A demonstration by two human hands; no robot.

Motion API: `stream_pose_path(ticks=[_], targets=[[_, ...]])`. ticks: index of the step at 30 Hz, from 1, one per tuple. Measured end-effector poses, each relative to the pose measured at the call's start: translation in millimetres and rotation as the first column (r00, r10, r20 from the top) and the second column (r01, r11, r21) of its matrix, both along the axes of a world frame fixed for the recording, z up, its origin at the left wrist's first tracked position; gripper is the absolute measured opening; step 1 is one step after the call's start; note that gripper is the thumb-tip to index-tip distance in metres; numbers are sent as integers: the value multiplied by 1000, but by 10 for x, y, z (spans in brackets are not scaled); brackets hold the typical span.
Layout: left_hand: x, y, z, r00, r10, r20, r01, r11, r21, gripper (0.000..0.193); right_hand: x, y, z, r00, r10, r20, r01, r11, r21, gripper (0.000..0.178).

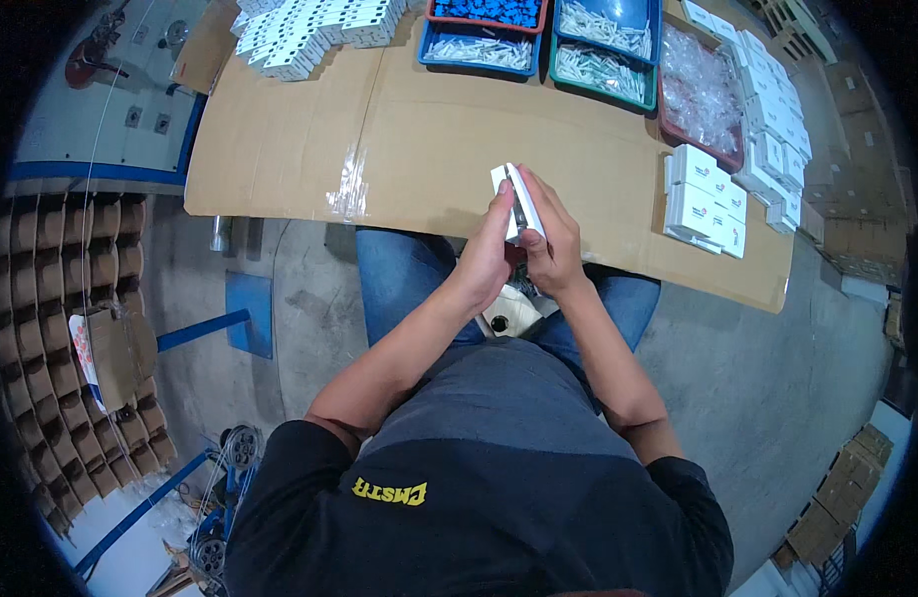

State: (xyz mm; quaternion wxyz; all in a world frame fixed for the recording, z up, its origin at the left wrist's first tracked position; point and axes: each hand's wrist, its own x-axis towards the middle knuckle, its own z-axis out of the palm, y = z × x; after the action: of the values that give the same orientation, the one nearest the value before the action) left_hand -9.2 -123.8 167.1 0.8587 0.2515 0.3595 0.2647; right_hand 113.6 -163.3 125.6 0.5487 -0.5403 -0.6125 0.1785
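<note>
A small white box (519, 195) with an open flap is held between both hands at the near edge of the cardboard-covered table (419, 139). My left hand (489, 249) grips its left side. My right hand (551, 239) grips its right side, fingers wrapped over the box. A dark part shows inside the box, between the hands. Both forearms come up from my lap, over blue jeans.
White boxes are stacked at the right (706, 199) and at the far left (300, 35). Blue and green trays (603, 55) hold white parts; a red tray (700, 95) holds clear bags. Cardboard dividers (71, 328) stand on the floor at left.
</note>
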Motion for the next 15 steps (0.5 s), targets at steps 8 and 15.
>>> stream_pose_path(ticks=[8,15], targets=[[27,-54,-85,998,60,-30,-56,991,124,61,-2,-14,66,970,-53,-236,-27,945,-326,73],[-158,201,-210,972,-32,-234,75,981,180,80,214,-142,349,923,133,-360,-269,894,-358,64]])
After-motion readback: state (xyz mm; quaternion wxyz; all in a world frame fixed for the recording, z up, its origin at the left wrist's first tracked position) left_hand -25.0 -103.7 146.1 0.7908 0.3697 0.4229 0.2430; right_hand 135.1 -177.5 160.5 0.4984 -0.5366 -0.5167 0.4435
